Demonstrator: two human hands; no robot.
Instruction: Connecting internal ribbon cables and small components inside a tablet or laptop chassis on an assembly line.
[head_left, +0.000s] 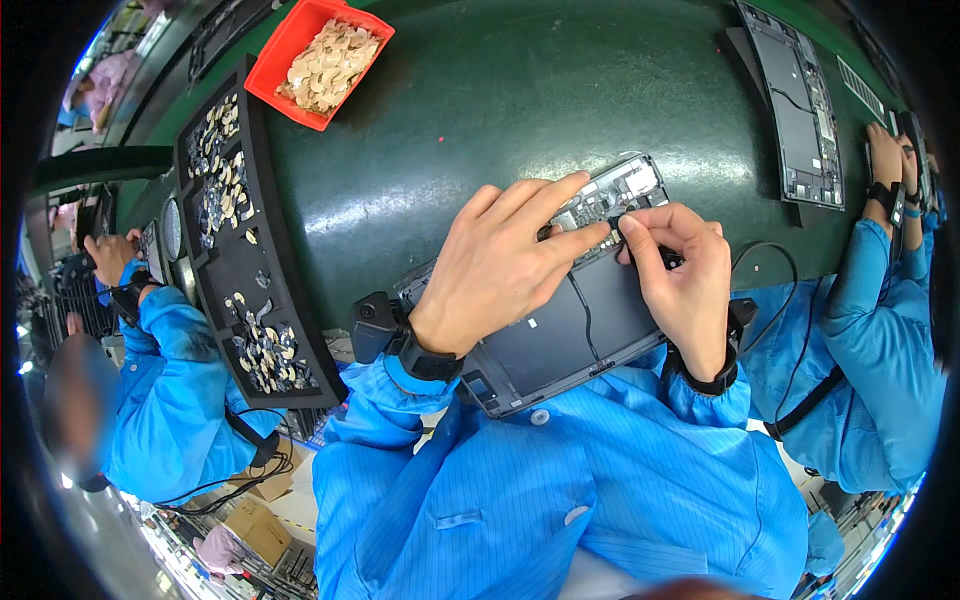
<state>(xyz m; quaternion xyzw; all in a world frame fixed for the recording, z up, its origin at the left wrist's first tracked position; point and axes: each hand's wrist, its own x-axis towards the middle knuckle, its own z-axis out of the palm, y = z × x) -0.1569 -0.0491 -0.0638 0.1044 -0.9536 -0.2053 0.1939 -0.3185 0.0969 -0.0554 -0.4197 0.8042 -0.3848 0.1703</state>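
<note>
A thin dark grey electronic device (545,350) with its inside exposed lies tilted at the table edge in front of me. A circuit board (632,183) runs along its far side, and a black cable crosses its flat grey middle. My left hand (500,255) rests over the device with its fingers stretched out, the index and middle fingertips on the board. Beside those fingertips, my right hand (680,265) pinches a small black piece (616,222) between thumb and index finger at the board's edge. The piece's exact kind is too small to tell, and my left hand covers part of the board.
A red bin (262,75) of pale flat scraps stands at the far left. Nearer, a black compartment tray (275,210) holds many small dark and pale pieces. Another opened device (805,110) lies at the right. Co-workers in blue sleeves (180,370) work on both sides.
</note>
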